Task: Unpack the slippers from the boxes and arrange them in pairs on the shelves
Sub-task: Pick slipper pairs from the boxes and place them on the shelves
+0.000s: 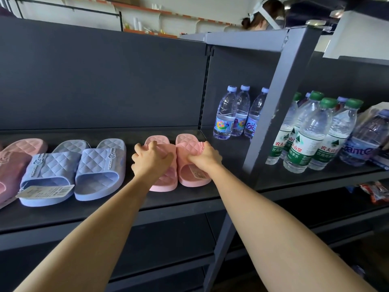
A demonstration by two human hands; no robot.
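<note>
Two light pink quilted slippers stand side by side on the dark shelf (130,209). My left hand (150,161) grips the strap of the left pink slipper (163,180). My right hand (205,158) grips the strap of the right pink slipper (190,175), which carries a small tag. To their left stands a pair of blue slippers (73,171) with a white label hanging from the left one. A darker pink pair (14,163) is at the far left, partly cut off by the frame edge.
Water bottles with purple caps (235,112) stand at the back right of the shelf. A grey upright post (273,106) separates a bay with green-capped bottles (313,133). Lower shelves lie below. A person's head (263,15) shows behind the shelving.
</note>
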